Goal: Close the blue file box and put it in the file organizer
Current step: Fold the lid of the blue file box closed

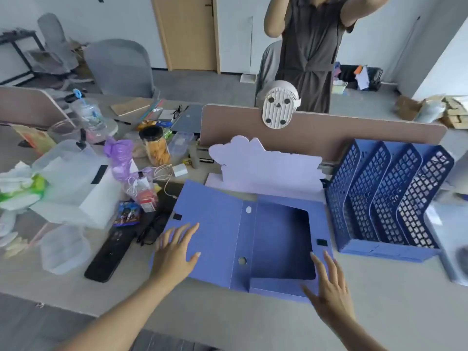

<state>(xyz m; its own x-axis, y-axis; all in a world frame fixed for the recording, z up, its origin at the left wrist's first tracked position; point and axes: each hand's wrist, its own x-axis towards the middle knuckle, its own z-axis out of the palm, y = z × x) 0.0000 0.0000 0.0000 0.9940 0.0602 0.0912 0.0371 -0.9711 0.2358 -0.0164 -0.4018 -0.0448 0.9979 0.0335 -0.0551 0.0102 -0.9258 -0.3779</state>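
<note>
We have not closed anything yet: the blue file box (253,239) lies wide open and flat near the front edge of the desk (379,312), its lid flap spread out to the left and its tray to the right. The tray looks empty to us, with only its darker blue floor showing. Two black fastener patches (Velcro, we would guess) sit apart, one at the flap's far left corner and one on the tray's right rim.

Our left hand (174,252) rests on the lid flap with fingers spread, gripping nothing. Our right hand (329,287) is likewise open, fingers apart, at the tray's front right corner; we cannot tell whether it presses down or only hovers.

Still to do, as we judge it: fold the flap over the tray, press the patches together, lift the box and stand it in a slot.

The blue file organizer (387,203) stands just beside the box on the right, its four mesh-walled slots all apparently empty. Behind the box a pale lilac cloud-shaped board (266,168) leans against the desk partition (329,133). To the left, clear plastic containers (68,183) and a snack jar (155,145) crowd the desk's left side.
</note>
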